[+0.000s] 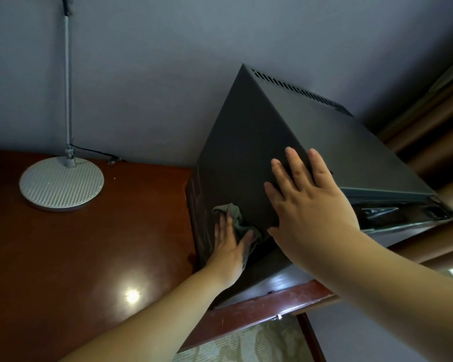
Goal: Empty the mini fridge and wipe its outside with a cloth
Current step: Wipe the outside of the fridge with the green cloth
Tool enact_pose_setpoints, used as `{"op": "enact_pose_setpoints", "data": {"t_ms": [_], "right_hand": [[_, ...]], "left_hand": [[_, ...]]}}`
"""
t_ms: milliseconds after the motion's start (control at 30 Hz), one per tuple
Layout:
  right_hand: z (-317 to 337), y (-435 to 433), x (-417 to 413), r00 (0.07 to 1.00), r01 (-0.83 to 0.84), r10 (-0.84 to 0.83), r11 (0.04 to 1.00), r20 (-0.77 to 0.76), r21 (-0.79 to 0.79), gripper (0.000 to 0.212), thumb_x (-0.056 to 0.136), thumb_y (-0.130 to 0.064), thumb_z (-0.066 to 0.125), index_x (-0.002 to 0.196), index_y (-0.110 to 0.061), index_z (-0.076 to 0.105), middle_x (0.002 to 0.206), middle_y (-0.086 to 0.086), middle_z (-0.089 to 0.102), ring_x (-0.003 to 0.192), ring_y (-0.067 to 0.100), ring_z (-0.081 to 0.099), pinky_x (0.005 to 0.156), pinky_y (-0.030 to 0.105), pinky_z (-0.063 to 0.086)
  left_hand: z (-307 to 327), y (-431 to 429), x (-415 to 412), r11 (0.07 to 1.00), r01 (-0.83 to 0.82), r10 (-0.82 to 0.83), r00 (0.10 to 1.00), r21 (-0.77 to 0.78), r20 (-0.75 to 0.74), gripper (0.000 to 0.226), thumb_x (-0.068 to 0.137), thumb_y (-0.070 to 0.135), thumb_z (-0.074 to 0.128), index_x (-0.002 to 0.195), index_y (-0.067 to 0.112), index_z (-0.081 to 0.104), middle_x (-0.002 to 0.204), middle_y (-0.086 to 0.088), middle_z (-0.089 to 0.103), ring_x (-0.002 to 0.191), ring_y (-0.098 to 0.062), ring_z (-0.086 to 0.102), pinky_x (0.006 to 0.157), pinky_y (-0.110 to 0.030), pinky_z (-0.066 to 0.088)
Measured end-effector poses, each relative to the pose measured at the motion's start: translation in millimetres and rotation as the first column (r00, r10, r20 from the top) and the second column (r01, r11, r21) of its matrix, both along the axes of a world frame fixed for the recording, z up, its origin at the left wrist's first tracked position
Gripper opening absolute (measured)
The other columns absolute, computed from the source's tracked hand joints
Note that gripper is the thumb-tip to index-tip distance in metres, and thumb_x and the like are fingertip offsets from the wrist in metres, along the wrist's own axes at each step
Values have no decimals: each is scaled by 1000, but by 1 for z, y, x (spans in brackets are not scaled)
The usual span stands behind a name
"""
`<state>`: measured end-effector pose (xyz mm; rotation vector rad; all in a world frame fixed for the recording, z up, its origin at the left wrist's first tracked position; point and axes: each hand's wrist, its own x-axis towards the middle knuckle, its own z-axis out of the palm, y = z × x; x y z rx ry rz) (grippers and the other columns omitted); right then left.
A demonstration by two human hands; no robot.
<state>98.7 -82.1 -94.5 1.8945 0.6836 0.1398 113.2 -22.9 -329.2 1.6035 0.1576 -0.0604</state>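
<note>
Fingers [223,224] of left hand [229,248] straight, pressing cloth [234,214] on mini fridge [246,142] side, right hand [314,205] flat above

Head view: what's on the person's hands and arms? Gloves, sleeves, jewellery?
Left hand and right hand are bare: no gloves, rings or markings visible. Left forearm and right forearm are bare to the frame edge, with no sleeves, watch or bracelet in view.

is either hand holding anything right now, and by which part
Nothing is gripped: the left hand presses the bunched cloth flat against the side of the mini fridge; the right hand rests flat on its edge.
</note>
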Motion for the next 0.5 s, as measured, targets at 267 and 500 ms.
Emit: {"op": "enact_pose_setpoints", "data": {"t_ms": [267,500], "right_hand": [[-30,25,17,994,102,-102,995,-39,-22,78,101,-63,15,157,-17,-13,159,21,-31,138,49,-40,106,63,-30],[-68,69,59,966,235,-239,971,-103,-42,78,100,-62,28,160,-22,-3,162,16,-27,140,47,-38,103,62,-31]], "left_hand": [[-24,25,22,998,66,-64,994,14,-93,84,102,55,38,157,23,-18,165,4,-22,152,-14,-18,125,-36,-5],[-72,50,59,991,66,-44,981,114,-189,71,97,59,23,160,30,9,168,4,-11,154,-26,-13,119,-61,-10]]}}
